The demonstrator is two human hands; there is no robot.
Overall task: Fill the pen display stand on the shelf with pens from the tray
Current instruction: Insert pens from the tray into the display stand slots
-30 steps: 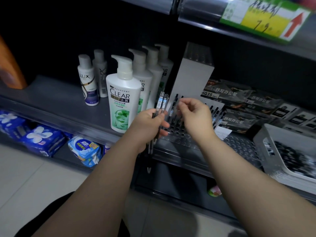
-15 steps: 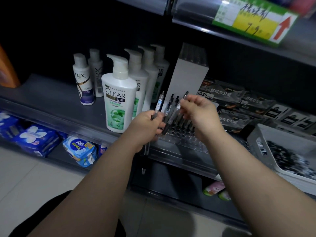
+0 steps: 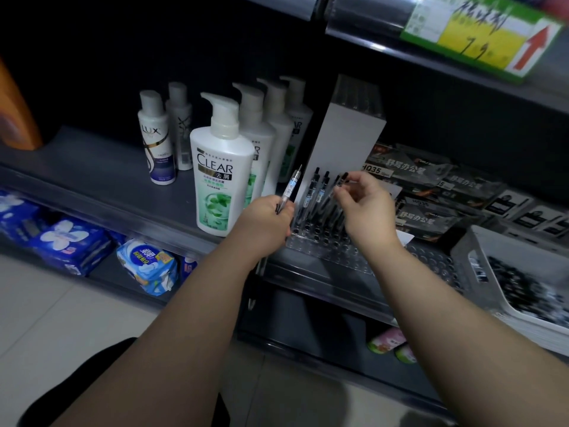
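The right hand (image 3: 366, 208) pinches a pen (image 3: 338, 187) into the display stand (image 3: 326, 251), the left hand (image 3: 264, 224) has its grip clamped on a spare pen (image 3: 291, 186), which probably needs a free hole next.

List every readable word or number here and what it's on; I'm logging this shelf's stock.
"CLEAR", "去屑": front pump bottle.
"LUX": small bottle.
"HQ35": pen box.
Price sign: handwriting blurred.
Held pen, blue packs: print too small to read.
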